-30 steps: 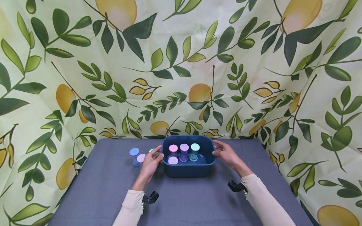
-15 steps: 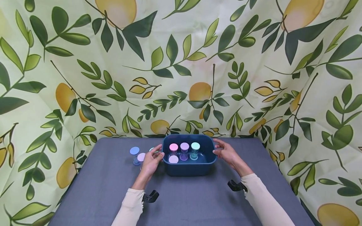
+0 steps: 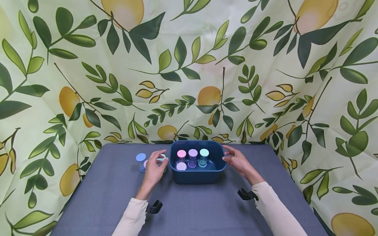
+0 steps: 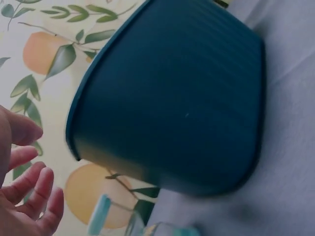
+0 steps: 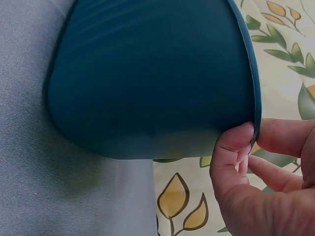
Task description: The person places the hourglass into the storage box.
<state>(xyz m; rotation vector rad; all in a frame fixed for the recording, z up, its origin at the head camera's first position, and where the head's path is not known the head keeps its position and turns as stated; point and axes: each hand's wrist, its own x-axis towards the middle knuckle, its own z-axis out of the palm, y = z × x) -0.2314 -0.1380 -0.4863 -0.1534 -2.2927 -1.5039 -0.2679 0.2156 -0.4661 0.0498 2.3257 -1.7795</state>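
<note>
A dark blue tub (image 3: 197,172) sits at the far middle of the grey table (image 3: 103,196), with 4 pastel-lidded jars (image 3: 192,158) inside. The right hand (image 3: 236,161) pinches the tub's right rim between thumb and fingers. The left hand (image 3: 154,170), fingers loosely spread and holding nothing, hovers over the jars (image 3: 140,158) standing just left of the tub, apart from its wall.

Four jars (image 3: 192,158) standing inside the tub (image 3: 197,175), mid-table (image 3: 192,209), three in a back row and one in front at left. Just left of the tub, probably three more jars (image 3: 140,161), partly hidden behind the left hand (image 3: 154,170). Right hand (image 3: 236,161) at the tub's right rim.
</note>
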